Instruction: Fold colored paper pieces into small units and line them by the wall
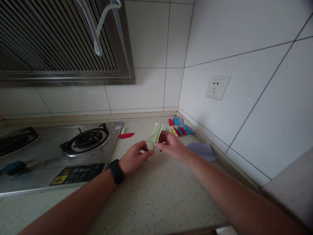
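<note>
A light green piece of folded paper (pixel 154 136) is held tilted above the countertop (pixel 156 189). My left hand (pixel 135 157) pinches its lower left corner between thumb and fingers. On its right edge, my right hand (pixel 172 146) grips with the thumb in front; some of its fingertips are hidden behind the paper. Past my right hand lie rows of small folded paper pieces (pixel 180 130) in yellow, red, blue and purple. A flat purple sheet of paper (pixel 202 150) rests beside my right forearm.
To the left is a gas stove (pixel 89 138) with a knob. A red folded paper piece (pixel 126 135) and a small green one (pixel 124 130) lie by its right edge. The range hood (pixel 97 78) hangs above. A wall socket (pixel 218 87) is on the right.
</note>
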`<move>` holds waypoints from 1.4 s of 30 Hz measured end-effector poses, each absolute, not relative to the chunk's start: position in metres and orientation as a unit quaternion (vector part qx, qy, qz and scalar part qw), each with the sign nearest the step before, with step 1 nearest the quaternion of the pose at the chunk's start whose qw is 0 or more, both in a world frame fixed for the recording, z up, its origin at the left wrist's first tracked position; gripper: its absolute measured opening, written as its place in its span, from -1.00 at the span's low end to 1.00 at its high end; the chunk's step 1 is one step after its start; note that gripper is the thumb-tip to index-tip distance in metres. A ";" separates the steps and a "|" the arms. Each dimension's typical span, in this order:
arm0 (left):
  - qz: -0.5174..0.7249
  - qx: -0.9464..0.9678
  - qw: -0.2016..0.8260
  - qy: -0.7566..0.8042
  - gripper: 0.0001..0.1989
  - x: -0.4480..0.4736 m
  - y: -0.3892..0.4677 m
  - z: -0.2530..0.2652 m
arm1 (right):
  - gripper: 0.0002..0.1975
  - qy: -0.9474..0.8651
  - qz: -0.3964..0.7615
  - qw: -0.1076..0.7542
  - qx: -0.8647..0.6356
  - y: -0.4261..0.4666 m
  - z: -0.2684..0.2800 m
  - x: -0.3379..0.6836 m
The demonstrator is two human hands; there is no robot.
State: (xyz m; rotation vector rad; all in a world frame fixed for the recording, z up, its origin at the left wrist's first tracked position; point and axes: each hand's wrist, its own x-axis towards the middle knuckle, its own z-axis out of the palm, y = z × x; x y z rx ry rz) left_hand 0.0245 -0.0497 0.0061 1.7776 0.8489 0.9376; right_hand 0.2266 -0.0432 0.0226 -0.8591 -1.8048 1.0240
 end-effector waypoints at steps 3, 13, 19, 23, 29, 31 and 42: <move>0.370 0.733 0.443 0.359 -0.76 0.026 -0.048 0.002 | -0.66 -0.733 0.412 0.423 -0.339 -0.048 0.025 0.226; 0.334 0.739 0.442 0.383 -0.71 0.025 -0.053 0.005 | -0.76 -0.811 0.212 0.311 -0.448 -0.042 0.066 0.281; 0.307 0.746 0.438 0.398 -0.69 0.024 -0.055 0.006 | -0.86 -0.803 0.060 0.079 -0.588 -0.045 0.081 0.331; 0.313 0.748 0.436 0.391 -0.70 0.023 -0.055 0.006 | -0.78 -0.788 0.095 -0.046 -0.607 -0.041 0.069 0.342; 0.323 0.742 0.431 0.399 -0.68 0.023 -0.053 0.003 | -0.74 -0.786 0.088 -0.083 -0.607 -0.035 0.062 0.341; 0.321 0.744 0.426 0.402 -0.68 0.022 -0.053 0.003 | -0.75 -0.780 0.071 -0.078 -0.617 -0.032 0.061 0.340; 0.315 0.754 0.416 0.399 -0.70 0.021 -0.054 0.005 | -0.81 -0.795 0.033 -0.063 -0.603 -0.025 0.055 0.332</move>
